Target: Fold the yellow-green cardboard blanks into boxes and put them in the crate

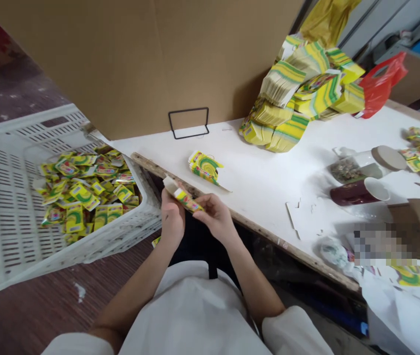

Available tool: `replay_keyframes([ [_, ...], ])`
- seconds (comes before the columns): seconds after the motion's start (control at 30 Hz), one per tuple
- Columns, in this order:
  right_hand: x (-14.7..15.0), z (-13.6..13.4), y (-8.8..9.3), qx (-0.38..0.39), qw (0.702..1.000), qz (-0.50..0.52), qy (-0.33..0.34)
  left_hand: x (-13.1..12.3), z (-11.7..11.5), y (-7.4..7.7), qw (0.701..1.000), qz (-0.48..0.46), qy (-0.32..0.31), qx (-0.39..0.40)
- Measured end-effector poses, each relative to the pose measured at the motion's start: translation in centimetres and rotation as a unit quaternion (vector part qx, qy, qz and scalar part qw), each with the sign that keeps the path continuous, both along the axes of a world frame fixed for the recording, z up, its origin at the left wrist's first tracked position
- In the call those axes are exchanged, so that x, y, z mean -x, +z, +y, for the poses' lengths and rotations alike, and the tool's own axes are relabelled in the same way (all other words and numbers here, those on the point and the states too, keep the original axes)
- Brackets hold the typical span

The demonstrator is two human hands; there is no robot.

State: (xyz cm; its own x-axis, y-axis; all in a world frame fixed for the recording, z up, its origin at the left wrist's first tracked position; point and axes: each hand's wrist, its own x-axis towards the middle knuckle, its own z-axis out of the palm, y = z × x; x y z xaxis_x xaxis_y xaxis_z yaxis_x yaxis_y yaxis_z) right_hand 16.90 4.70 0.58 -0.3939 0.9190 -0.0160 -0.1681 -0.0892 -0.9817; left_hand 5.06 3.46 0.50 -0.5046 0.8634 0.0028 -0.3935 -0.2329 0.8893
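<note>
Between my two hands is a small yellow-green carton (186,199), tilted, with a white flap standing out at its upper left end. My left hand (171,217) is closed around that flap end. With thumb and fingers, my right hand (212,217) pinches the lower right end. Whether anything is inside the carton cannot be seen. Just beyond my hands, another yellow-green carton (205,166) lies on the white table (257,182), close to the table's worn wooden edge.
Left of me stands a white plastic crate (20,251) holding many small yellow cartons (84,195). Stacks of flattened cartons (291,98) lean by a big cardboard box (128,64). A black wire frame (189,137), a lidded jar (361,165) and a maroon mug (350,192) are on the table.
</note>
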Motion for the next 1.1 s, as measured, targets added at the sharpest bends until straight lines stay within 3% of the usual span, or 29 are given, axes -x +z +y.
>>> replay_keyframes([
  [0.13,-1.4,0.6,0.6,-0.061,0.995,-0.053,-0.058,0.3,-0.5,-0.5,1.0,-0.017,0.001,0.007],
  [0.2,-2.3,0.8,1.2,-0.126,0.984,-0.094,-0.08,1.0,-0.6,-0.5,1.0,-0.001,-0.012,0.021],
  [0.27,-3.3,1.1,2.1,-0.223,0.957,-0.158,-0.098,2.3,-0.7,-0.1,0.999,0.034,-0.041,0.006],
  [0.33,-4.2,1.3,3.0,-0.321,0.909,-0.244,-0.106,3.9,-0.8,0.8,0.993,0.088,-0.074,-0.034],
  [0.4,-4.7,1.2,3.6,-0.39,0.863,-0.312,-0.073,5.1,-1.0,1.8,0.974,0.181,-0.128,-0.053],
  [0.5,-4.3,0.3,3.8,-0.446,0.833,-0.326,0.023,5.4,-1.4,2.8,0.904,0.348,-0.249,0.001],
  [0.53,-4.0,-0.1,3.7,-0.449,0.834,-0.319,0.03,5.1,-1.5,2.9,0.881,0.383,-0.276,0.026],
  [0.6,-3.3,-0.7,3.4,-0.422,0.856,-0.295,-0.041,4.1,-1.8,2.7,0.861,0.418,-0.282,0.063],
  [0.7,-2.7,-0.8,2.5,-0.278,0.922,-0.198,-0.184,2.7,-2.0,2.1,0.87,0.432,-0.224,0.072],
  [0.73,-2.5,-0.7,2.1,-0.207,0.95,-0.146,-0.182,2.3,-2.1,1.9,0.873,0.434,-0.212,0.062],
  [0.8,-2.1,-0.5,1.3,-0.053,0.991,-0.052,-0.107,1.7,-2.2,1.5,0.873,0.44,-0.208,0.032],
  [0.9,-1.6,-0.3,0.5,0.073,0.997,0.027,0.001,1.3,-2.2,1.0,0.857,0.463,-0.228,-0.022],
  [1.0,-1.5,-0.3,0.4,0.042,0.998,0.049,0.015,1.2,-2.1,0.7,0.848,0.477,-0.228,-0.045],
  [1.1,-1.9,-0.4,0.7,-0.06,0.998,0.001,0.01,1.2,-1.9,0.3,0.856,0.465,-0.224,0.019],
])
